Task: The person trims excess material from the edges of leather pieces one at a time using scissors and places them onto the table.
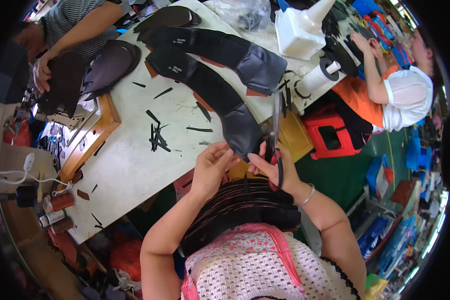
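A curved black leather piece [205, 85] lies across the white table, its near end reaching over the table's edge toward me. My left hand [214, 167] pinches that near end at its left corner. Scissors [276, 120] with red and black handles are in my right hand [275, 167], their blades pointing away from me. The thumb of this hand also rests by the leather's right corner. A second curved black leather piece [205, 40] lies just beyond the first, brown lining showing at its edges. Over my lap sits a stack of black curved pieces [240, 200].
Thin black offcuts [157, 137] lie scattered on the table [135, 185]. A white bottle [300, 32] and a white spool [317, 80] stand at the far right. Co-workers sit at left and right, near a sewing machine [70, 120] and a red stool [330, 137].
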A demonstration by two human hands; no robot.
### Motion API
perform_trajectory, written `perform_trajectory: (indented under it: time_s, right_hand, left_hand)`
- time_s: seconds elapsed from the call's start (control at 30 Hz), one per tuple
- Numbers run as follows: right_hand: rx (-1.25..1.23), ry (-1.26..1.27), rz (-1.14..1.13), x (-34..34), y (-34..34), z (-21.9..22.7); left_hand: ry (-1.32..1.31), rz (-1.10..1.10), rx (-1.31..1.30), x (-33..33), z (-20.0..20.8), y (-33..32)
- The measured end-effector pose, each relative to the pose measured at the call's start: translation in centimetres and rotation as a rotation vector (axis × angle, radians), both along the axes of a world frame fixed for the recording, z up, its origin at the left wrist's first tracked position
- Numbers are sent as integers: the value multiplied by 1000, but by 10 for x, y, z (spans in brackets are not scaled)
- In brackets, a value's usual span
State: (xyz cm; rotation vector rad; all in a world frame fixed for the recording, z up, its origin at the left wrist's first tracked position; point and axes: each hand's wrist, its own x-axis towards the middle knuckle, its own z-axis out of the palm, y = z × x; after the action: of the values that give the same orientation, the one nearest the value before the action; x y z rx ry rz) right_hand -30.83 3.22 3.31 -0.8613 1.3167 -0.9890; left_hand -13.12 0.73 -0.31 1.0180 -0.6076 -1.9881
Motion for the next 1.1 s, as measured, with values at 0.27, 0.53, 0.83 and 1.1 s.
perform_trajectory:
  time_s: [0.27, 0.53, 0.83, 1.1]
  right_hand:
    - [357, -426, 708, -70, 45, 3]
    - [541, -783, 659, -82, 51, -20]
    - [592, -837, 708, -88, 43, -35]
    - [632, -728, 641, -73, 30, -15]
  left_hand:
    - [66, 36, -18, -10, -3, 2]
    - [72, 34, -17, -18, -1, 3]
    - [92, 13, 27, -17, -4, 2]
    - [71, -131, 58, -17, -8, 1]
